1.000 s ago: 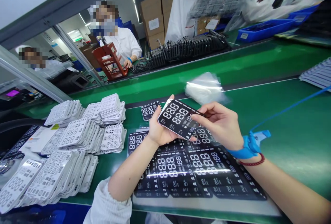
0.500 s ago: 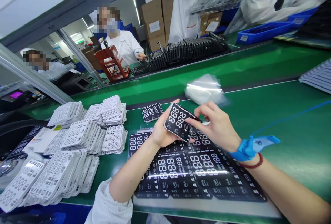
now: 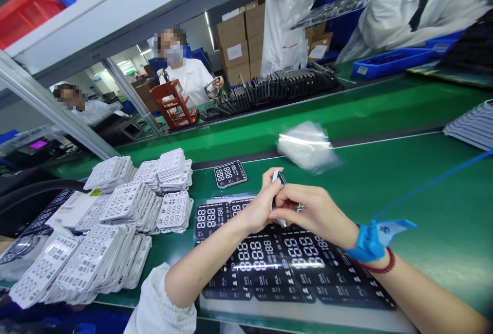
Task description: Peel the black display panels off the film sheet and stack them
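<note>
The left grip (image 3: pixel 260 207) and right grip (image 3: pixel 310 211) are pinched together on a black display panel (image 3: pixel 278 178), held edge-on with its long axis running away from the person, above a sheet of printed panels (image 3: pixel 262 267) on the green surface (image 3: pixel 423 195).

Centre: the left hand (image 3: pixel 258 209) and right hand (image 3: pixel 311 213) meet around a display panel (image 3: pixel 278 196), above a printed sheet (image 3: pixel 269 267) lying on the surface (image 3: pixel 423 210).
11 o'clock: a lone panel (image 3: pixel 230 174) on the surface, just behind the sheet.
9 o'clock: stacked panels (image 3: pixel 127 210) beside the sheet.
1 o'clock: a plastic bag (image 3: pixel 308 145) on the surface.
3 o'clock: fanned panels (image 3: pixel 472 126) at the surface's far right.
2 o'clock: a bin (image 3: pixel 391 62) beyond the surface.
</note>
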`<state>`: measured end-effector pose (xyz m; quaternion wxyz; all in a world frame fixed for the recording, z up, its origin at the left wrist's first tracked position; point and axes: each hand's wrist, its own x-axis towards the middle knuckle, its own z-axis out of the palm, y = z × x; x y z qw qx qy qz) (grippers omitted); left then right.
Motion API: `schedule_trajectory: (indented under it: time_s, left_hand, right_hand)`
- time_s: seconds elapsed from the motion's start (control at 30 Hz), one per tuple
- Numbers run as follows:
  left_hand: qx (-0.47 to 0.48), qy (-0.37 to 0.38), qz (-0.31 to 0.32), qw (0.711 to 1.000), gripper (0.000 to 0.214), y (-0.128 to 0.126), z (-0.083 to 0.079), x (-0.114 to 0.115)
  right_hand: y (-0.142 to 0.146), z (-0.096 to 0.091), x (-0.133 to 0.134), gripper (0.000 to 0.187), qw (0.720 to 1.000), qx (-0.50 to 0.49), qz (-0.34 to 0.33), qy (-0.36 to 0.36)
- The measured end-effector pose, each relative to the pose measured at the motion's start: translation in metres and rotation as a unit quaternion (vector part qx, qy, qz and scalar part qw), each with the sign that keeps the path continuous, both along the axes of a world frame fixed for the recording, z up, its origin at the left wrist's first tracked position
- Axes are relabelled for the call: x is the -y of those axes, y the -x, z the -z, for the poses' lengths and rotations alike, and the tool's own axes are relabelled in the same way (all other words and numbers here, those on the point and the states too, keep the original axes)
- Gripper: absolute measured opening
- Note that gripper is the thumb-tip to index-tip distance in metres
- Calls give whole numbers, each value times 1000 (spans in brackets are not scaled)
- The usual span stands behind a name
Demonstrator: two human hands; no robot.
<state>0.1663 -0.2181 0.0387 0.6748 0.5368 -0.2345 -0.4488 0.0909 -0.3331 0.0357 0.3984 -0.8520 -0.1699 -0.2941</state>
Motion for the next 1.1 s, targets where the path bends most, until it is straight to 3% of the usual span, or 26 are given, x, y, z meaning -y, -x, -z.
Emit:
schedule_trajectory:
  time_s: [0.2,0.33,0.4,0.5,0.6,0.67,0.77,0.93,1.1]
  left_hand:
    - [4,-59,20,998,49,0,-1,3]
    - [-21,-55,14,998,45,-3,-3,1]
    - [-39,-33,-5,999,46,-9,-7,-5]
    - [-77,48,-50,995,53,-29,-18,-21]
    - [-83,116,-138,980,56,-61,-24,-40]
    - [-45,75,-241,967,54,-83,-19,-47]
    - [21,-32,-357,933,59,-110,0,-47]
    - [132,-104,-405,898,66,-122,31,-39]
    - [269,-201,-409,848,62,-114,34,-37]
  right_hand:
    - [-3,5,4,41,999,-36,-13,-11]
    - [-5,3,3,38,997,-65,-19,-32]
    - [-8,6,7,34,995,-79,10,-55]
    - [-18,18,25,29,972,-87,97,-195]
    - [-26,29,46,32,903,-63,121,-407]
    - [-29,31,54,34,865,-45,107,-489]
    - [-29,30,53,37,841,-42,100,-531]
    - [-29,31,51,35,828,-49,110,-548]
    - [-31,37,59,34,832,-36,120,-540]
